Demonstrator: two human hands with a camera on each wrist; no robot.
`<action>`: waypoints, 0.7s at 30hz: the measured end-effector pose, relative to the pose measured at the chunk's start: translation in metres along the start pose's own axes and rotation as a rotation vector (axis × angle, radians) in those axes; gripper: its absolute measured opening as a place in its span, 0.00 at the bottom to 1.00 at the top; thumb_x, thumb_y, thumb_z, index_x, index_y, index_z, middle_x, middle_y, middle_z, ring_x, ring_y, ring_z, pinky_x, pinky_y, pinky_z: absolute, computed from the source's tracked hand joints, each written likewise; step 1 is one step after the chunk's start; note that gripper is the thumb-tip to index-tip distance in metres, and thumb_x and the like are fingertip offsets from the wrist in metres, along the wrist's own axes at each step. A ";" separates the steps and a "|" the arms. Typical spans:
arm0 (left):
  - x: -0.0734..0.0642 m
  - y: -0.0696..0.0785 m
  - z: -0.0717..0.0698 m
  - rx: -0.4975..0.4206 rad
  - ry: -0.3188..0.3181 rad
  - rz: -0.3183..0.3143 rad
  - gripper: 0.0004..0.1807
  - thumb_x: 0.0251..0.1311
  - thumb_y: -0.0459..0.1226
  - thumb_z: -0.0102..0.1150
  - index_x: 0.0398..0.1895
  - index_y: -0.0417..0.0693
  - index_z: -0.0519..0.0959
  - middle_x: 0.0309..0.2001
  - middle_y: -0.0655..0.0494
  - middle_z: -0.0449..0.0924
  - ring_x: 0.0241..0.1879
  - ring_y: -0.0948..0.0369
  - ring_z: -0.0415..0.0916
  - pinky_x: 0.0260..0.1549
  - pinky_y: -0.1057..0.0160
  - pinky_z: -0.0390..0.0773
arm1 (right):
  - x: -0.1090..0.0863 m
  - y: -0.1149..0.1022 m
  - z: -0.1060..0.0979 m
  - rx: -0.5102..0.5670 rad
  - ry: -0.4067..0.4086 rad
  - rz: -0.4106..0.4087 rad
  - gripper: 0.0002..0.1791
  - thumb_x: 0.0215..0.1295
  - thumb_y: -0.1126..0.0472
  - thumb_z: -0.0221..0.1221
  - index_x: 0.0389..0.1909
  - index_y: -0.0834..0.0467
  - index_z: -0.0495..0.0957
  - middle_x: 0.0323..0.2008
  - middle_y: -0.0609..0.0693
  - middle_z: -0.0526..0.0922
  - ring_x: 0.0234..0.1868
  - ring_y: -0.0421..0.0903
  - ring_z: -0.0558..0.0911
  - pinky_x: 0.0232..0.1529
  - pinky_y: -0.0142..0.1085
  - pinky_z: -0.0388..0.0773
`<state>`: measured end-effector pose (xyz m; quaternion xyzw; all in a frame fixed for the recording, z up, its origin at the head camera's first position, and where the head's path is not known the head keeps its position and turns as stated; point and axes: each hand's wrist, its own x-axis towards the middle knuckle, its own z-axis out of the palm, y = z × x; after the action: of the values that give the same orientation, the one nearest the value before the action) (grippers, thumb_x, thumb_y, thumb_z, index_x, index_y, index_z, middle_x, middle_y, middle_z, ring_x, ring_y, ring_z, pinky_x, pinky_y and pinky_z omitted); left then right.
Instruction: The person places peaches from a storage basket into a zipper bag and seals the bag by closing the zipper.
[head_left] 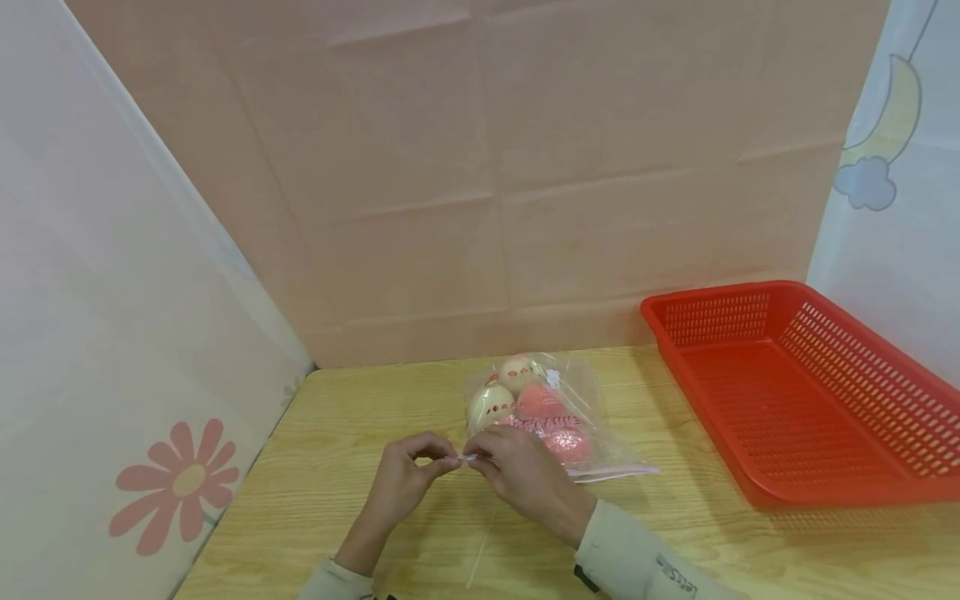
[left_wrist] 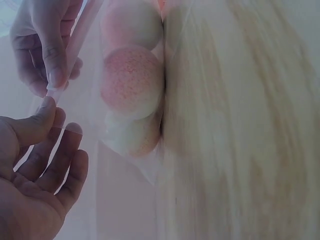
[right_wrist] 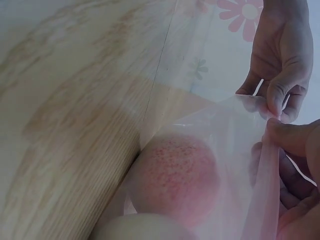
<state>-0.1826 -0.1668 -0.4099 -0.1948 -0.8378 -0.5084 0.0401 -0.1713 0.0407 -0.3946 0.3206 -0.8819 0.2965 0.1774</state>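
Observation:
A clear zip bag [head_left: 600, 421] with a pale pink zip strip lies on the wooden table. Inside are several peach-like rounds [head_left: 542, 406], some pink and some cream; in the left wrist view one round [left_wrist: 132, 82] shows speckled pink fading to cream. My left hand [head_left: 401, 479] pinches the left corner of the bag's zip edge between thumb and forefinger, its other fingers loosely bent in the left wrist view. Right beside it, my right hand [head_left: 525, 475] pinches the same edge, thumb and fingertips almost meeting the left ones. The edge is raised toward me in both wrist views.
A red plastic basket [head_left: 765, 400] with slotted sides stands on the right of the table [head_left: 337, 417]. Behind the table hangs a plain pinkish sheet [head_left: 375, 208]. Pale printed sheets close off both sides, the left one with a pink flower [head_left: 180, 483].

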 end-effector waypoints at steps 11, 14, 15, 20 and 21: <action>-0.001 0.001 0.002 0.033 -0.016 0.031 0.04 0.56 0.40 0.70 0.33 0.56 0.84 0.34 0.60 0.86 0.36 0.67 0.82 0.41 0.65 0.83 | -0.002 0.002 0.001 -0.009 0.024 -0.025 0.06 0.59 0.62 0.69 0.37 0.52 0.85 0.33 0.42 0.87 0.33 0.34 0.82 0.36 0.25 0.82; -0.001 0.000 0.002 0.031 -0.026 0.067 0.04 0.55 0.40 0.70 0.33 0.55 0.84 0.34 0.60 0.86 0.36 0.68 0.81 0.40 0.64 0.84 | -0.002 0.002 0.001 0.003 0.019 -0.031 0.06 0.59 0.61 0.69 0.37 0.51 0.85 0.34 0.42 0.87 0.34 0.34 0.82 0.37 0.24 0.82; -0.001 0.000 0.002 0.029 -0.026 0.072 0.04 0.55 0.40 0.70 0.32 0.55 0.84 0.34 0.59 0.86 0.36 0.68 0.81 0.40 0.64 0.84 | -0.002 0.002 0.001 0.009 0.017 -0.033 0.06 0.59 0.61 0.69 0.37 0.50 0.85 0.34 0.41 0.87 0.34 0.33 0.82 0.37 0.23 0.81; -0.001 -0.001 0.003 0.027 -0.009 0.081 0.04 0.53 0.40 0.71 0.31 0.54 0.85 0.33 0.58 0.87 0.36 0.68 0.81 0.40 0.65 0.83 | -0.003 0.004 0.002 0.031 0.018 -0.031 0.06 0.59 0.62 0.69 0.37 0.50 0.85 0.33 0.41 0.87 0.34 0.33 0.82 0.37 0.23 0.82; -0.001 -0.001 0.003 0.026 -0.006 0.074 0.04 0.53 0.40 0.71 0.31 0.54 0.85 0.33 0.58 0.87 0.36 0.68 0.81 0.41 0.65 0.83 | -0.003 0.005 0.001 0.034 0.017 -0.028 0.06 0.59 0.62 0.69 0.37 0.50 0.85 0.33 0.41 0.87 0.34 0.33 0.82 0.38 0.24 0.82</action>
<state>-0.1819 -0.1646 -0.4125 -0.2267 -0.8367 -0.4950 0.0589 -0.1722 0.0443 -0.3995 0.3332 -0.8707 0.3117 0.1836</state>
